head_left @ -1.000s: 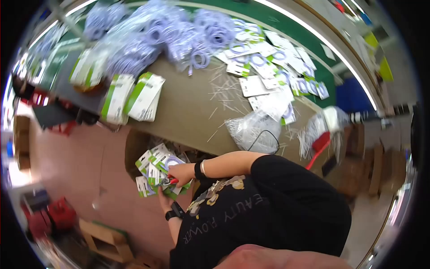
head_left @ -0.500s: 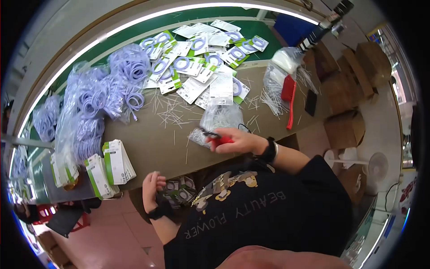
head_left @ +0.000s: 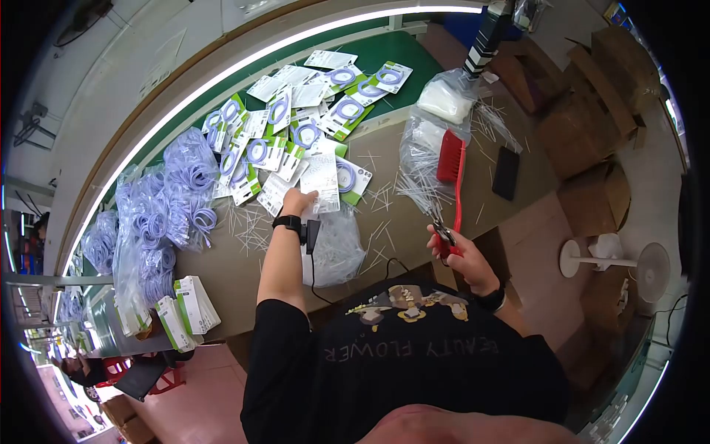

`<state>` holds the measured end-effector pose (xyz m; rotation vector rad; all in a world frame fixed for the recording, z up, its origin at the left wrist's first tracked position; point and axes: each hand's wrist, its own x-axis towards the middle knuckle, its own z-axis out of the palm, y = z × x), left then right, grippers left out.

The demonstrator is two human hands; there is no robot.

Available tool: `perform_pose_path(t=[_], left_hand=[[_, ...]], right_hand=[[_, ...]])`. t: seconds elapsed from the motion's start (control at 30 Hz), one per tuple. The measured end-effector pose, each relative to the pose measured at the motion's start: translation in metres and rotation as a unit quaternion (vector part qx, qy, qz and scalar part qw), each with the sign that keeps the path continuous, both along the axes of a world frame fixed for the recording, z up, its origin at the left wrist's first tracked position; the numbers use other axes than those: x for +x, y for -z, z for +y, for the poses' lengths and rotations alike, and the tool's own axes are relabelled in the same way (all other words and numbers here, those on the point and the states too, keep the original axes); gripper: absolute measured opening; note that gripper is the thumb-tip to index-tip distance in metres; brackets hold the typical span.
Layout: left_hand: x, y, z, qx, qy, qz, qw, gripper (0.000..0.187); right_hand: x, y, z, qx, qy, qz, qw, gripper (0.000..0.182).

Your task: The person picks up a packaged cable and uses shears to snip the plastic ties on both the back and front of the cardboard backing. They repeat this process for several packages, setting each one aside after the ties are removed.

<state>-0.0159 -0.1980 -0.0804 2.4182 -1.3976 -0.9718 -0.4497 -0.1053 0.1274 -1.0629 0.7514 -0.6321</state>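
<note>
My left hand [head_left: 298, 201] is at the lower left edge of a printed white card [head_left: 320, 181], its fingers closed on that edge. Around it lie many green-and-white packages [head_left: 347, 109] with coiled lilac cables. On the right, my right hand [head_left: 470, 260] is wrapped round red-handled cutters [head_left: 442, 235], whose metal jaws point up beside a red brush [head_left: 450, 159]. A clear plastic bag [head_left: 334, 248] with thin white strips lies between my hands.
Bagged lilac cable coils [head_left: 188, 177] lie at the left above stacked cards [head_left: 194, 305]. A bag of white strips [head_left: 433, 137] and a black phone-like slab [head_left: 506, 173] are at the right. Loose strips lie scattered. Cardboard boxes [head_left: 584, 126] stand beyond.
My left hand has moved up from the table's front edge to the cards. My right hand has moved right with the cutters, to below the brush. The whole view has also shifted.
</note>
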Motion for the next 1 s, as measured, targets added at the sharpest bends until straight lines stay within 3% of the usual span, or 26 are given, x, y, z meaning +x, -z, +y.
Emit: perform_pose_path(t=[0.03,0.07,0.1,0.13,0.2,0.33,0.4,0.43,0.47,0.57,0.6,0.7,0.83,1.0], left_hand=[[-0.004,-0.005,-0.003,0.006,-0.001,-0.004,1.0,0.045],[-0.014,-0.036,0.001,0.01,-0.106,0.171,0.979,0.039],[-0.021,-0.057,0.005,0.011,-0.213,0.337,0.917,0.034],[-0.017,-0.063,0.007,0.014,-0.222,0.332,0.917,0.034],[0.001,-0.076,0.012,-0.039,-0.227,0.482,0.845,0.03],[-0.023,-0.162,0.054,-0.138,-0.222,0.432,0.863,0.033],[-0.041,-0.187,0.087,-0.247,-0.199,0.506,0.802,0.036],[-0.05,-0.196,0.102,-0.249,-0.206,0.501,0.803,0.036],[-0.061,-0.204,0.117,-0.265,-0.225,0.513,0.785,0.036],[-0.089,-0.215,0.153,-0.291,-0.267,0.542,0.742,0.037],[-0.096,-0.217,0.163,-0.284,-0.275,0.553,0.733,0.038],[-0.108,-0.219,0.183,-0.273,-0.297,0.581,0.707,0.038],[-0.112,-0.217,0.199,-0.285,-0.28,0.579,0.71,0.038],[-0.104,-0.217,0.214,-0.267,-0.301,0.588,0.702,0.039]], right_hand=[[-0.009,0.001,-0.006,0.003,0.001,0.021,1.0,0.063],[-0.016,0.002,-0.012,0.013,-0.001,0.018,1.0,0.063],[-0.019,0.001,-0.022,0.017,-0.015,0.013,1.0,0.064],[-0.019,0.0,-0.033,0.019,-0.031,0.008,0.999,0.064],[-0.016,0.002,-0.05,0.027,-0.059,0.0,0.998,0.064],[0.005,0.008,-0.079,0.008,-0.112,-0.025,0.993,0.067],[0.019,0.0,-0.089,-0.135,-0.128,0.045,0.982,0.064],[0.026,-0.004,-0.092,-0.206,-0.132,0.08,0.966,0.062],[0.034,-0.008,-0.095,-0.204,-0.137,0.077,0.966,0.062],[0.053,-0.025,-0.099,-0.514,-0.101,0.147,0.839,0.05],[0.058,-0.031,-0.099,-0.513,-0.107,0.15,0.838,0.05],[0.071,-0.045,-0.096,-0.628,-0.121,0.245,0.729,0.053],[0.087,-0.046,-0.089,-0.664,-0.128,0.264,0.688,0.055],[0.103,-0.045,-0.073,-0.666,-0.139,0.286,0.675,0.054]])
